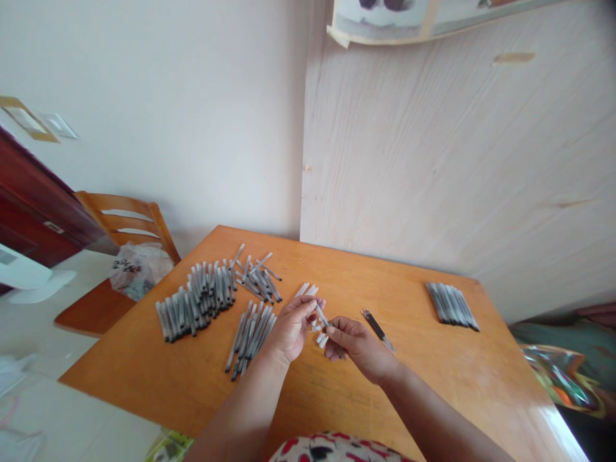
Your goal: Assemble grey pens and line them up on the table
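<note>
My left hand (pixel 294 324) and my right hand (pixel 353 343) meet over the middle of the orange wooden table (pixel 433 378). Both pinch one thin grey pen barrel (pixel 321 316) between their fingertips. A few small white pen pieces (pixel 321 338) lie on the table just under the hands, and a few more white pieces (pixel 308 290) lie just beyond them. A bunch of grey pens (pixel 251 333) lies left of my left hand. A dark refill (pixel 378 330) lies right of my right hand.
A large heap of grey pens (pixel 206 295) covers the table's far left. A neat row of pens (pixel 451 305) lies at the far right. A wooden chair (pixel 126 221) with a plastic bag (pixel 137 269) stands left of the table. A plywood panel (pixel 457 160) rises behind.
</note>
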`<state>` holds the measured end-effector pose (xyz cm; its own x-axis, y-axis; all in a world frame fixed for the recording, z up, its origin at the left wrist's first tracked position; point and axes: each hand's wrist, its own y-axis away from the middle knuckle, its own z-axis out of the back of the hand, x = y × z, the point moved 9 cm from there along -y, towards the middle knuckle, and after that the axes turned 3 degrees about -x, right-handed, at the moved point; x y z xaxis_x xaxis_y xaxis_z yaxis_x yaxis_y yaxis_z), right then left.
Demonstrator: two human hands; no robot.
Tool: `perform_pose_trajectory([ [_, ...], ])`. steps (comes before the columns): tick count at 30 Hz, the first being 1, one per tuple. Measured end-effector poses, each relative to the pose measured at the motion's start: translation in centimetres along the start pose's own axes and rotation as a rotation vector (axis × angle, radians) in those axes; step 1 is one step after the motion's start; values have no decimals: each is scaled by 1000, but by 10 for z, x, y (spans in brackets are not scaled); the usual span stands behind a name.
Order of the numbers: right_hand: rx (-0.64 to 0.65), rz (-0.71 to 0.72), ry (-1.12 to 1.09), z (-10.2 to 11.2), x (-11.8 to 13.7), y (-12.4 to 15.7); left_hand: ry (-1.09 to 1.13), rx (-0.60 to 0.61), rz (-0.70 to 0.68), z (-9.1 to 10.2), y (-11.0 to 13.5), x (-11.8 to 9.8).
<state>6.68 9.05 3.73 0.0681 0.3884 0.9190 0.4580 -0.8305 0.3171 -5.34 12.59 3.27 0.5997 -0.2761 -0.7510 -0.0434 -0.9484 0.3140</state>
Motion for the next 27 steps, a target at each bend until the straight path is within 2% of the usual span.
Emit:
perform_pose_trajectory([
  [3, -129, 51, 111, 8, 3, -4, -80, -4, -1, 0, 0, 5],
  [5, -168, 75, 163, 11, 4, -5, -98, 1, 3, 0, 0, 7],
  [12, -11, 86, 101, -1, 11, 1, -38, 80, 17, -7, 0, 9],
  [17, -9, 65, 115, 1, 10, 0, -78, 103, 30, -9, -1, 11],
  [19, -88, 79, 166, 14, 9, -4, -125, 68, 6, -4, -4, 9],
  [23, -350, 148, 273, 54, 8, -7, -258, -75, -79, 18, -11, 4],
  [27, -515, 139, 215, 84, 0, -5, -449, -142, -218, 36, -15, 2],
])
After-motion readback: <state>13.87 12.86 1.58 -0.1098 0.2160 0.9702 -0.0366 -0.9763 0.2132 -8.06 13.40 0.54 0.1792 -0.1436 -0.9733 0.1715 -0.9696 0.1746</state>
